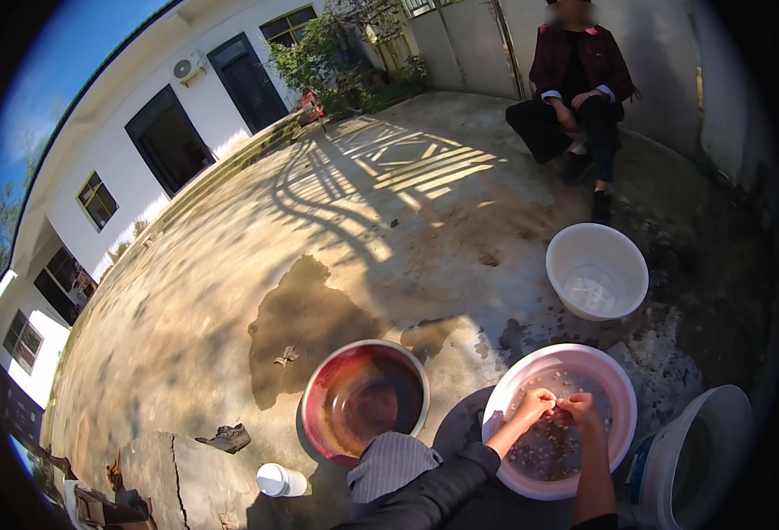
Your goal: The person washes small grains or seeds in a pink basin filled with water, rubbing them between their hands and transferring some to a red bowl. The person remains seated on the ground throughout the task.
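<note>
Over a pink plastic basin (pixel 626 430) of murky water, my left hand (pixel 534 405) and my right hand (pixel 583 409) meet at the fingertips. They pinch a tiny pale piece between them, mostly hidden by the fingers. Many small, rounded, tan pieces (pixel 548 454) lie scattered in the water; their exact kind is too small to tell. Both forearms reach in over the basin's near rim.
Left of the pink basin stands a red basin (pixel 316 397) holding brownish liquid. A white tub (pixel 636 281) is beyond, a large plastic bucket (pixel 661 457) at right. A white lidded container (pixel 282 480) stands near a concrete slab (pixel 151 470). A person (pixel 578 73) sits by the wall.
</note>
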Demonstrator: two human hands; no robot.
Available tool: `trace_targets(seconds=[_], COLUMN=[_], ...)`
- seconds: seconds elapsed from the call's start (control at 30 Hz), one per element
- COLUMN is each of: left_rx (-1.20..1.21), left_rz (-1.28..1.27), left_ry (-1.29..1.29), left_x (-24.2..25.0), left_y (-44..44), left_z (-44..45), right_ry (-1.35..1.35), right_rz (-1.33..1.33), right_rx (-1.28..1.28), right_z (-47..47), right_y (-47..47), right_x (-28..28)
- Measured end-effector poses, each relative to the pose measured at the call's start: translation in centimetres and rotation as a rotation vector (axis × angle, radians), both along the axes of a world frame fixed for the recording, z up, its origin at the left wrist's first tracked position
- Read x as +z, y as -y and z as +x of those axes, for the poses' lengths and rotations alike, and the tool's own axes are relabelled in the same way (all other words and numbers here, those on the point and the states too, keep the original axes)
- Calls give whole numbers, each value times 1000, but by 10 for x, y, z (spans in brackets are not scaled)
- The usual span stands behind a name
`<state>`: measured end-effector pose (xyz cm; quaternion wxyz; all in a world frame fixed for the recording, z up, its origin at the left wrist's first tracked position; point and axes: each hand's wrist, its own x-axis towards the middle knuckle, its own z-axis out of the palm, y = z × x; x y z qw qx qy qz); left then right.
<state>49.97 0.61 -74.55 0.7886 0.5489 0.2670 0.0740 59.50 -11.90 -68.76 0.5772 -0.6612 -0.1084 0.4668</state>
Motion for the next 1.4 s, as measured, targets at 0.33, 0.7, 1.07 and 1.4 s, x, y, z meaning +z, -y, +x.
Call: trace_targets(seconds=[0.33, 0.7, 1.07, 1.4], left_rx=[43, -2, -83, -111], left_rz=[176, 175, 380, 1040], left_ry=[37, 13, -304, -451], left_x=[-2, 4, -44, -24], left_y=[-1, 2, -3, 2], left_z=[6, 7, -3, -29], right_ry=[-161, 165, -394, 1012], right_rz=[80, -36, 860, -283], right_rx=[-60, 71, -841, -134], right_z=[3, 12, 71, 21], right_y=[-2, 3, 48, 31], right_x=[-6, -10, 8, -67])
